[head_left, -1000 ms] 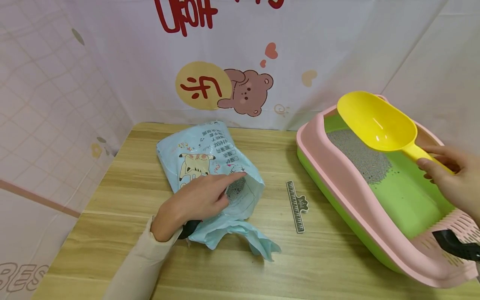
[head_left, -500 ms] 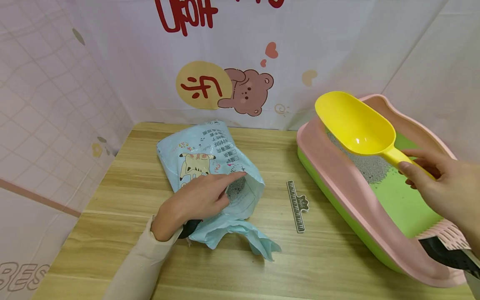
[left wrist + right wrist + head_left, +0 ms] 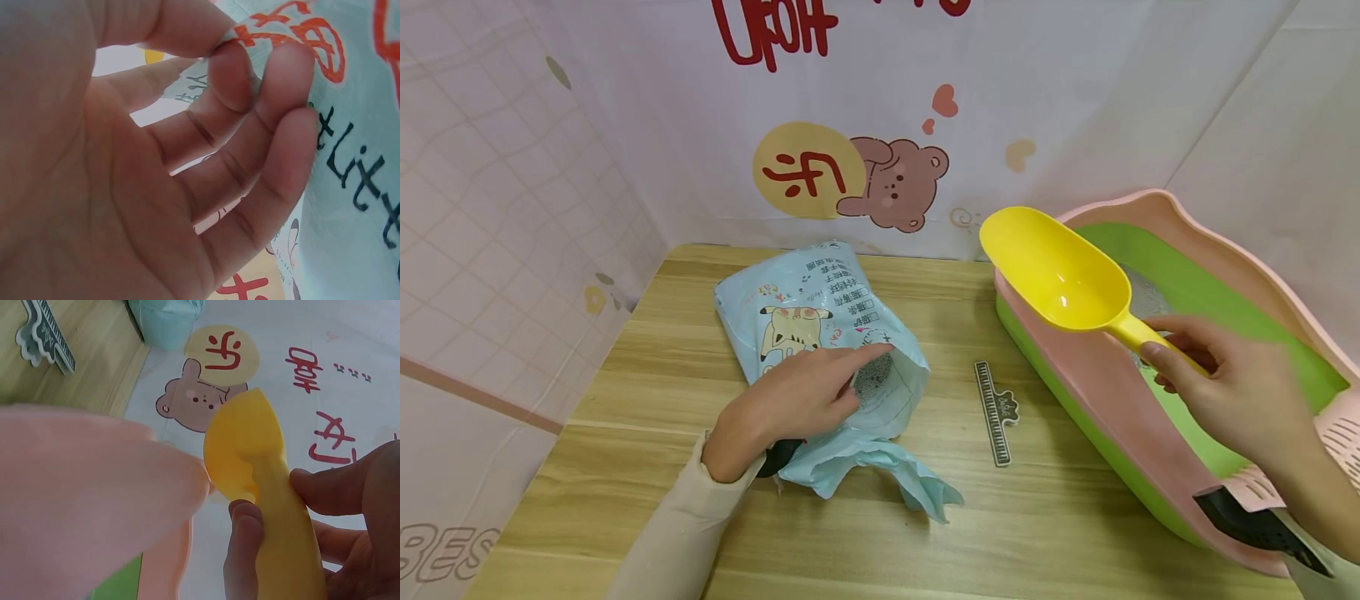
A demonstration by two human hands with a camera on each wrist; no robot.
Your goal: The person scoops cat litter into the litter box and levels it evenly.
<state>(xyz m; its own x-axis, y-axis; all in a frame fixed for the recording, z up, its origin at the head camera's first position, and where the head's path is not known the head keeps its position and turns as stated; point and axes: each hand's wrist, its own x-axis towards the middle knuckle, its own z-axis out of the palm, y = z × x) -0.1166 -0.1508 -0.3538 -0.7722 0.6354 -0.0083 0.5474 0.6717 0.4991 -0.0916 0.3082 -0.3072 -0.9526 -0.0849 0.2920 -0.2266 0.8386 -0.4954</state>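
In the head view my left hand [image 3: 790, 396] pinches the edge of a light-blue bag of cat litter [image 3: 820, 292], which lies on its side. Grey litter [image 3: 874, 377] shows in the bag's open mouth. The left wrist view shows thumb and fingertips [image 3: 231, 78] together on the printed plastic. My right hand [image 3: 1243, 396] grips the handle of a yellow scoop [image 3: 1056, 275], and no litter shows in its bowl. The scoop hangs over the left rim of a pink and green litter box [image 3: 1112, 408]. In the right wrist view, thumb and fingers wrap the scoop's handle [image 3: 284, 537].
A grey sealing clip [image 3: 994, 414] lies on the wooden table [image 3: 850, 550] between bag and box. Some grey litter [image 3: 1146, 300] sits inside the box, partly hidden by the scoop and hand. A printed cloth [image 3: 700, 150] hangs behind the table.
My right hand has carried the scoop leftward, from above the litter box to over its left rim, and a little lower. My left hand and the bag have stayed in place.
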